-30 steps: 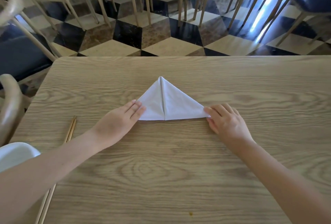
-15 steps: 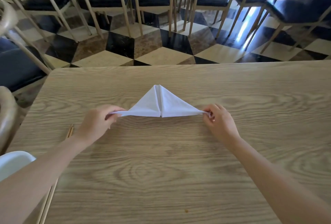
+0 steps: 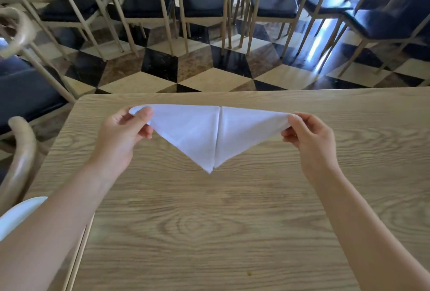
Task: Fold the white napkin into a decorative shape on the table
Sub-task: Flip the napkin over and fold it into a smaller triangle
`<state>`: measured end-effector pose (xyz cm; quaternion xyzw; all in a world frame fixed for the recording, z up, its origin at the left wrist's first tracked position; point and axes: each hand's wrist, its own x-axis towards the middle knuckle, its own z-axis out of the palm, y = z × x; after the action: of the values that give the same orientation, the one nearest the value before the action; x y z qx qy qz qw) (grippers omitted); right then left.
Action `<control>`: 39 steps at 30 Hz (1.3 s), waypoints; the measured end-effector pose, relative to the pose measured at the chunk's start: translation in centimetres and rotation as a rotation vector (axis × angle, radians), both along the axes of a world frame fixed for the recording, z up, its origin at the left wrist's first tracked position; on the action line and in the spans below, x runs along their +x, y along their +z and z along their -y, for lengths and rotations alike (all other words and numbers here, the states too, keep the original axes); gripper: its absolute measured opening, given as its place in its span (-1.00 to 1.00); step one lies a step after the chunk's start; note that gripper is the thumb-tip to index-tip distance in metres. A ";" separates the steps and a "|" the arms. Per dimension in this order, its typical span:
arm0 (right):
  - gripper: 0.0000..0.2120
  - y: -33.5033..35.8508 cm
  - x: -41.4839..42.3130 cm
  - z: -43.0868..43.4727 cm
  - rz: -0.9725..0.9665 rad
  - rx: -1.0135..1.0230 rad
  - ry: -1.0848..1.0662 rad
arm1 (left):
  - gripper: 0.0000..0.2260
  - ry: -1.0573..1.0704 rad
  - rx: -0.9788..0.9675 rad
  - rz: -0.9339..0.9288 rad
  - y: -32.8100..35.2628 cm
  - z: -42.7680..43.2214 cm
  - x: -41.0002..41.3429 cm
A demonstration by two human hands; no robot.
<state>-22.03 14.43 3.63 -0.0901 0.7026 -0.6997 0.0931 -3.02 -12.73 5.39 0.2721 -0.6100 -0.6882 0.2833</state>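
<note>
The white napkin (image 3: 209,132) is folded into a triangle with a seam down its middle. It hangs in the air above the wooden table (image 3: 232,232), long edge on top and tip pointing down toward me. My left hand (image 3: 125,137) pinches its left corner between thumb and fingers. My right hand (image 3: 309,139) pinches its right corner. The cloth is stretched taut between both hands.
A pair of wooden chopsticks (image 3: 79,258) lies along the table's left edge, partly under my left forearm. A white plate's rim (image 3: 16,216) shows at the lower left. Curved wooden chair backs (image 3: 21,162) stand on the left. Several dark-cushioned chairs (image 3: 200,7) fill the floor beyond the table.
The napkin lay flat with its tip pointing away; both hands took its corners, lifted it off the table and flipped it, so the tip now hangs toward me.
</note>
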 end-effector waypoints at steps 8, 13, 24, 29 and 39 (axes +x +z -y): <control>-0.88 -1.4 -1.5 -0.5 0.262 0.169 0.047 | -0.93 0.002 0.302 0.368 -1.2 -1.4 -1.2; -0.89 -4.3 -4.0 1.8 0.256 0.362 -0.002 | -0.84 -0.010 0.530 0.398 -3.7 0.3 -3.4; -0.96 2.0 -0.3 7.5 -0.149 0.353 0.181 | -0.92 -0.002 0.136 0.402 -3.8 0.6 -4.8; -0.91 3.2 2.1 11.8 -0.312 0.412 0.349 | -0.92 -0.059 0.029 0.315 -3.4 0.1 -4.6; -0.83 0.7 4.0 17.8 -0.420 0.512 0.579 | -0.76 -0.219 0.033 0.242 -2.8 0.1 -4.3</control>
<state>-17.99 -3.40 4.36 -0.3977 0.8027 -0.4147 0.1597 -7.33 -12.87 2.58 0.2898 -0.6543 -0.6870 0.1266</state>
